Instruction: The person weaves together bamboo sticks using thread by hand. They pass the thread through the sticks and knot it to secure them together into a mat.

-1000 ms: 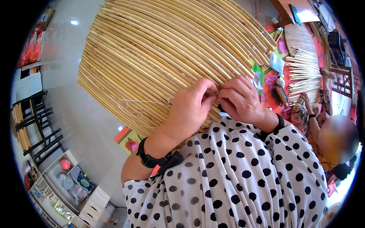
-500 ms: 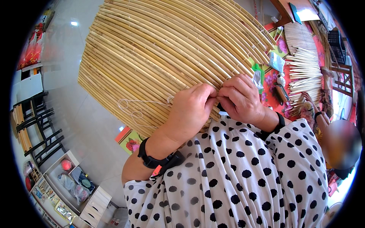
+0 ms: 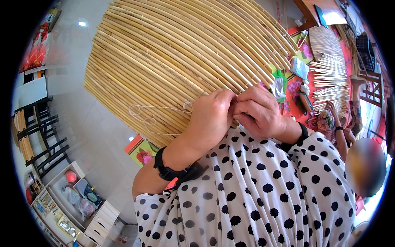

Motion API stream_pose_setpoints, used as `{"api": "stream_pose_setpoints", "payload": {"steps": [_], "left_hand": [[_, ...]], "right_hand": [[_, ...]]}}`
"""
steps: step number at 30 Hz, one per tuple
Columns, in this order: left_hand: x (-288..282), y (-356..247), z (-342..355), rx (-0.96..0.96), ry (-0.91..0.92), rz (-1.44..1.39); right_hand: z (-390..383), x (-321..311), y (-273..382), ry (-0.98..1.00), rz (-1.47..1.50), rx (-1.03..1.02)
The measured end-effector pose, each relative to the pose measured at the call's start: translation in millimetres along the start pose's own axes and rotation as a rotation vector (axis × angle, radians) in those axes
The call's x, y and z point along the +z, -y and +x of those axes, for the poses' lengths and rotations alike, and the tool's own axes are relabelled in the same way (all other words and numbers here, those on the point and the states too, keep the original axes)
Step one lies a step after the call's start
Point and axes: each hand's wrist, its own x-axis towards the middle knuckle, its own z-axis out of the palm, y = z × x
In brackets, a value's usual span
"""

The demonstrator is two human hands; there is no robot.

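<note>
A large mat (image 3: 173, 49) of pale yellow cane sticks, stitched across with thin cord, spreads in front of me. My left hand (image 3: 210, 117) is closed at the mat's near right edge, its fingertips turned inward and mostly hidden. Against it, my right hand (image 3: 257, 111) pinches at the same edge with bent fingers. What both hands hold between their fingertips is too small and covered to make out. A thin white cord (image 3: 162, 107) lies in loose loops on the sticks to the left of my left hand and runs toward it.
At right, a co-worker's hand (image 3: 331, 107) is by loose pale sticks (image 3: 329, 86) on a red floral mat (image 3: 294, 107), with a blue packet (image 3: 299, 66) nearby. At left are black folding frames (image 3: 41, 131) and drawer units (image 3: 98, 226). A wooden table (image 3: 304, 10) stands at top right.
My left hand has shifted slightly right, its fingertips now more tucked against my right hand. The cord loops moved a little right. The co-worker at right has shifted position.
</note>
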Motion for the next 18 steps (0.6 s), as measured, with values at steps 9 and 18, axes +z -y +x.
{"api": "stream_pose_setpoints", "payload": {"steps": [9, 18], "left_hand": [[-5, 4, -8, -0.111, -0.026, -0.163], [-8, 3, -7, -0.13, -0.031, -0.124]], "right_hand": [[-4, -16, -4, -0.017, -0.27, 0.127], [-8, -13, -4, 0.082, -0.344, 0.105]]}}
